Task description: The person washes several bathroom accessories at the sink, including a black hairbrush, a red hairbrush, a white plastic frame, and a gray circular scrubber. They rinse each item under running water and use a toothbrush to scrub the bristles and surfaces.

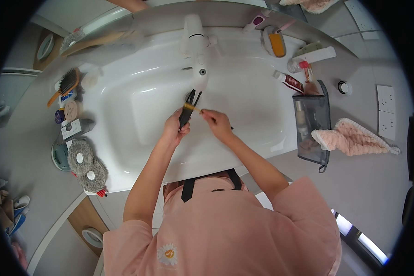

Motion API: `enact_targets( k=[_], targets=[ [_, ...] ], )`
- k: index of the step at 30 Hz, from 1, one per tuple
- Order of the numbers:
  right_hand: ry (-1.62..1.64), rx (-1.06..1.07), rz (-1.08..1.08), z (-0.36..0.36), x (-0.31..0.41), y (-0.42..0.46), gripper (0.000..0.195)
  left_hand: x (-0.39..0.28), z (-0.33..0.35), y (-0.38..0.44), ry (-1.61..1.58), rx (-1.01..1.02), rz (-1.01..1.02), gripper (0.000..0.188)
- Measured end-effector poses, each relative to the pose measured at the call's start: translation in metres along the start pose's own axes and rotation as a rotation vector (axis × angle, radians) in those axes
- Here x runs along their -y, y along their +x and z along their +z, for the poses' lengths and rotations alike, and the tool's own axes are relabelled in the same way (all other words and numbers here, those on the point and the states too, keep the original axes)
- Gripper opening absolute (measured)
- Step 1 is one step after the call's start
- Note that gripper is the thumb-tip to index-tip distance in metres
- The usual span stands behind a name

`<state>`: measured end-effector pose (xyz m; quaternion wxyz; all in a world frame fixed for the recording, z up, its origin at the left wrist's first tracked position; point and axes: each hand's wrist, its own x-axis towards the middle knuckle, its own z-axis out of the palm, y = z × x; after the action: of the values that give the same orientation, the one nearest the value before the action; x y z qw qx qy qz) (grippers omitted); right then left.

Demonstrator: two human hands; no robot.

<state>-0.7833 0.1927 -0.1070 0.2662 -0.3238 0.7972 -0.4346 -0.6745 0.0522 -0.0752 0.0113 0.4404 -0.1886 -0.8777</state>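
My left hand (173,127) is shut around a slim black tool (184,120) with long prongs pointing toward the faucet; its exact kind is unclear. With its fingertips, my right hand (219,125) grips a thin yellowish brush (189,106). The brush's blurred head lies across the black tool, near the base of the prongs. Both hands are over the white washbasin (248,103), just below the spout of the white faucet (198,51). Whether water is running cannot be made out. A small dark piece shows beside my right wrist.
On the left rim are a paddle hairbrush (68,82), several jars and grey fuzzy pads (81,158). To the right are a toothpaste-like tube (291,82), a mesh pouch (314,129) and a pink cloth (353,138). An orange soap bar (277,45) sits in a dish near the mirror.
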Motion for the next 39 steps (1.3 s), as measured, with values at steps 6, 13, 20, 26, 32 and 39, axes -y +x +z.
enact_targets(
  k=[6, 13, 20, 26, 32, 39],
  targets=[
    [-0.119, -0.057, 0.164, -0.01, -0.019, 0.038, 0.016, 0.002, -0.005, -0.015, 0.073, -0.036, -0.027, 0.025],
    [0.178, 0.078, -0.097, -0.003, 0.015, -0.03, 0.017, 0.001, -0.008, -0.004, 0.075, -0.033, -0.034, 0.028],
    [0.002, -0.035, 0.036, 0.005, -0.031, 0.02, 0.017, 0.002, -0.003, -0.007, 0.221, 0.018, -0.003, 0.029],
    [-0.03, -0.072, 0.083, -0.015, -0.018, 0.037, 0.017, 0.004, 0.007, -0.014, 0.135, -0.085, -0.007, 0.028],
    [0.018, 0.181, -0.118, -0.018, 0.019, -0.026, 0.017, 0.008, -0.009, 0.004, 0.121, -0.146, -0.02, 0.028],
    [-0.032, -0.019, 0.091, -0.012, -0.041, 0.037, 0.017, 0.0, -0.003, -0.008, 0.318, -0.039, -0.096, 0.034]
  ],
)
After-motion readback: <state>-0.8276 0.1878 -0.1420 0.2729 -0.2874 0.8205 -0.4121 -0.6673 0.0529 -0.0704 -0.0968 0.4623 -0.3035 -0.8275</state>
